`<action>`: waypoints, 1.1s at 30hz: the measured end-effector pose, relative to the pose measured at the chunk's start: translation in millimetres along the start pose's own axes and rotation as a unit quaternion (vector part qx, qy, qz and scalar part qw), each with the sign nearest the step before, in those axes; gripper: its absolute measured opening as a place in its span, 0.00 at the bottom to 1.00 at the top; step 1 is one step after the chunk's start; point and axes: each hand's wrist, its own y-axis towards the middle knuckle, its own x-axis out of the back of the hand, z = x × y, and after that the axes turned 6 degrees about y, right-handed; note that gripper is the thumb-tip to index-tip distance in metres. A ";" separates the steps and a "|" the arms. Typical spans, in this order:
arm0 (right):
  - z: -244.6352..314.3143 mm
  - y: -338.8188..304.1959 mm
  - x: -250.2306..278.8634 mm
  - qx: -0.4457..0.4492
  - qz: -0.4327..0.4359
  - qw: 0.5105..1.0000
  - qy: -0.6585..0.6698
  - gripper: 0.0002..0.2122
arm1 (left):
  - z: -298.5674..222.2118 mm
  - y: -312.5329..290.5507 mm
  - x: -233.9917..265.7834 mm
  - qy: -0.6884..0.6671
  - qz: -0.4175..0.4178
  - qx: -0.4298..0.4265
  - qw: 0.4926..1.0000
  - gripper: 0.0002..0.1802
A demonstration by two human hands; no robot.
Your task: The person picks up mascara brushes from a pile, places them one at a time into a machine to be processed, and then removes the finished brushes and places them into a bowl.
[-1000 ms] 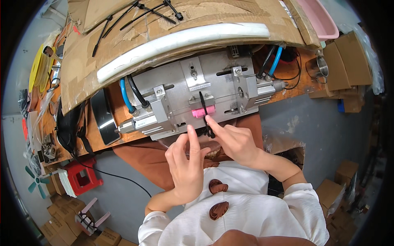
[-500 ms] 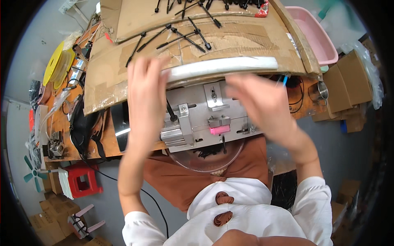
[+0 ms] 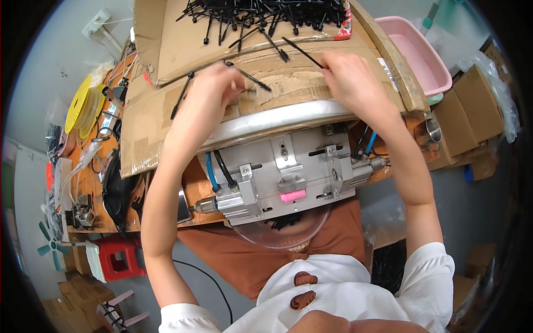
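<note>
Lower centre: clear bowl (image 3: 261,240) on the lap, black bits (image 3: 286,221) inside. Just above it in frame, metal fixture (image 3: 286,164), pink block (image 3: 293,195) on its near side, clear of both hands. Blue hose (image 3: 211,172) at the fixture's left. Beyond that, foam strip (image 3: 277,117) along the cardboard (image 3: 144,147) edge.

Hands are over the cardboard. Right hand (image 3: 355,83), upper right of centre: fingertips pinch one end of a black rod (image 3: 302,53), free end pointing up-left. Left hand (image 3: 214,89), upper left of centre, blurred, fingers curled beside a loose rod (image 3: 248,76); can't tell if it grips anything. Another rod (image 3: 181,95) lies left of it.

Top centre: rod pile (image 3: 266,11), tangled. Pink tub (image 3: 427,61) upper right.

Handling, my read: rods look light, fairly stiff, smooth, maybe bendable at the thin shank. Pinch near the knobbed end.
</note>
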 end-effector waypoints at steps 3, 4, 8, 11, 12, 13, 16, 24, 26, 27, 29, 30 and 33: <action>-13.1 -14.1 -1.3 0.049 -0.067 0.994 0.077 0.07 | -19.3 -15.1 17.5 -0.124 0.162 0.001 0.979 0.09; -9.9 -18.5 -0.5 0.050 -0.092 0.985 0.135 0.08 | -29.0 -16.3 17.5 -0.105 0.154 0.026 0.982 0.10; 4.7 -33.1 11.3 0.035 -0.085 0.931 0.354 0.10 | -59.3 -29.5 8.1 -0.012 0.053 0.106 0.993 0.12; 2.8 -54.6 14.2 -0.059 -0.042 0.804 0.591 0.10 | -83.0 -54.9 10.9 0.032 0.008 0.131 0.991 0.10; 1.1 -63.5 14.9 -0.062 -0.040 0.802 0.593 0.10 | -93.5 -67.6 12.2 0.034 -0.039 0.151 0.987 0.10; -1.3 -72.8 15.4 -0.053 -0.041 0.734 0.676 0.10 | -105.6 -82.6 12.8 0.025 -0.049 0.163 0.985 0.10; 2.7 -99.9 20.8 -0.049 -0.036 0.624 0.779 0.11 | -149.4 -137.6 0.2 -0.014 -0.056 0.152 0.987 0.22; 19.0 -123.6 14.3 -0.047 -0.105 0.642 0.758 0.11 | -205.2 -171.9 -45.0 0.003 0.124 0.184 0.975 0.39; 22.5 -128.4 15.7 -0.055 -0.115 0.640 0.758 0.10 | -206.8 -172.5 -47.4 0.028 0.141 0.179 0.973 0.39; 22.8 -132.4 16.3 -0.055 -0.131 0.646 0.750 0.10 | -206.8 -171.9 -47.7 0.028 0.141 0.179 0.973 0.39; 21.1 -140.6 16.4 -0.052 -0.147 0.675 0.721 0.10 | -206.4 -169.9 -47.3 0.041 0.149 0.169 0.973 0.38; 24.0 -143.5 14.1 -0.052 -0.146 0.674 0.722 0.10 | -205.9 -168.9 -46.1 0.042 0.149 0.170 0.973 0.38; 37.5 -160.1 1.5 -0.056 -0.179 0.722 0.666 0.11 | -203.0 -166.8 -39.9 0.042 0.181 0.166 0.969 0.39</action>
